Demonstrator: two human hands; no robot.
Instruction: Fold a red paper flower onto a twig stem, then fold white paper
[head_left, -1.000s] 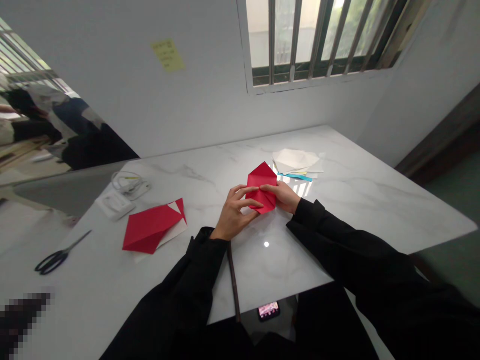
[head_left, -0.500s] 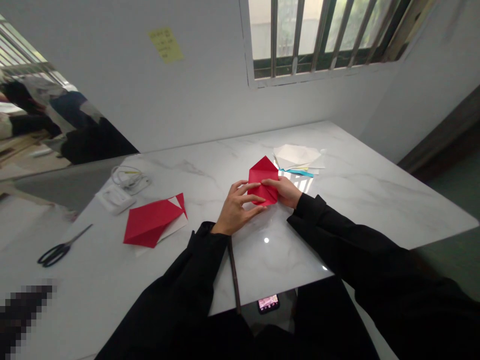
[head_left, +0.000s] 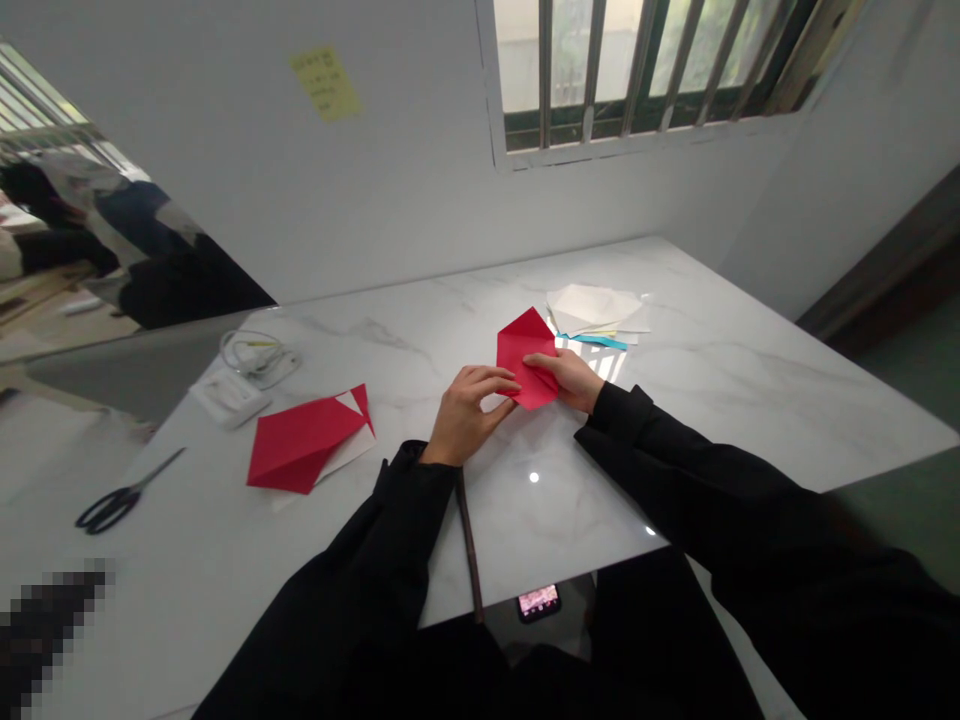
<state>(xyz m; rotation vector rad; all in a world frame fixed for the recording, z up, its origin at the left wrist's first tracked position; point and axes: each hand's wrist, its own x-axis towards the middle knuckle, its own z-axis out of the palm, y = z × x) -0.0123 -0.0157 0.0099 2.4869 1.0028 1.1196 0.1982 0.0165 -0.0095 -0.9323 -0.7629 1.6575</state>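
Observation:
A red sheet of folded paper, pointed at its far end, is held a little above the marble-patterned table. My right hand grips its right side, thumb on top and the other fingers mostly hidden beneath. At the lower left edge my left hand pinches the paper between its thumb and fingers. To the left lie more folded red papers with white paper showing under them. Just beyond my right hand are white papers and a blue paper strip.
Scissors lie at the left, with a white box and a coiled cable behind. A thin dark stick lies by my left sleeve. Below the table edge is a lit phone. A barred window is above.
My left hand has drawn its fingers back from the middle of the red paper to its lower left edge and closed them. My right hand keeps its hold.

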